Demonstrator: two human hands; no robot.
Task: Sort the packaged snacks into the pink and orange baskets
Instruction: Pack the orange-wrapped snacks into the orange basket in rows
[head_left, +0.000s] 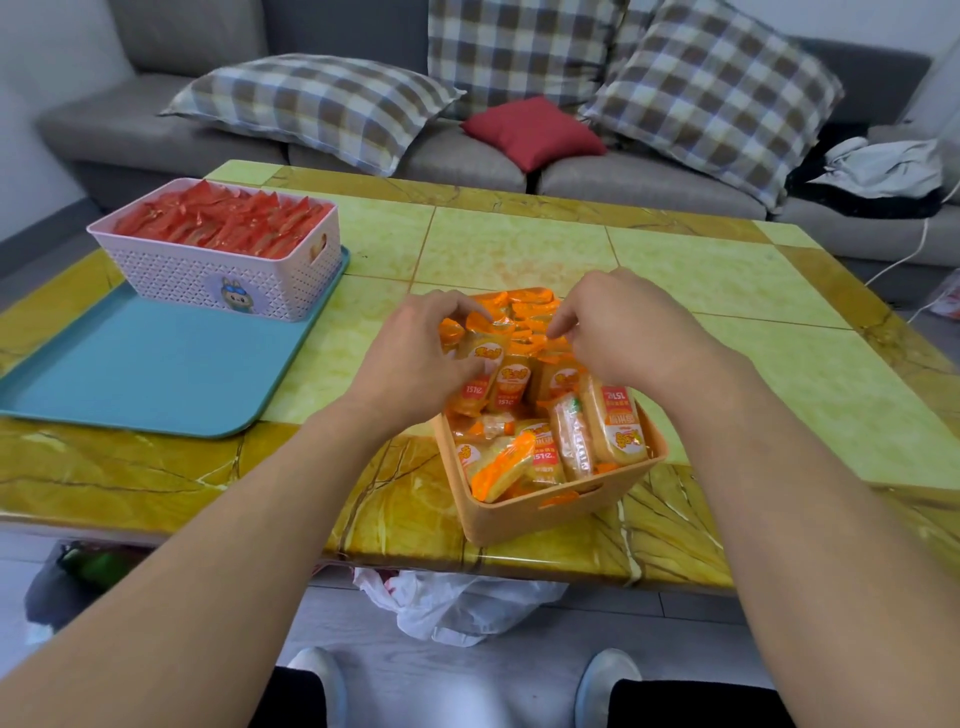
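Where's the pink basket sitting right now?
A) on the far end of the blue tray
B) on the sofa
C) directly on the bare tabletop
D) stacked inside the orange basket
A: the pink basket, full of red packets, stands on the far end of the blue tray, apart from the orange basket where both hands are working.

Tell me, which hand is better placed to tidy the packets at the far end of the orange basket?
Probably the left hand: its fingers already curl on an orange packet at the far end of the orange basket. The right hand hovers over the packets there, apparently holding nothing.
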